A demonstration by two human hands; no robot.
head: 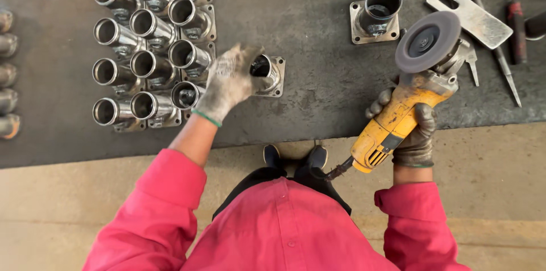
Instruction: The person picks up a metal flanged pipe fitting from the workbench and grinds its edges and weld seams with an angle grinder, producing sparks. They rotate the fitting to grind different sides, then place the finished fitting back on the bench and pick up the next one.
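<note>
Left hand [230, 82], in a dirty grey glove, sits mid-frame with its fingers [250, 58] wrapped over the top of a short steel tube fitting [267, 73] on a square base plate, resting on the dark tabletop [318, 72]. Right hand [414, 134], dark glove, fingers clamped tight round the body of a yellow angle grinder [398, 120], its disc [427, 40] facing up at upper right. A whole batch of finished fittings [145, 49] packs the upper left, two more fittings [375, 12] up top, flat metal tools [475, 18] far right.
</note>
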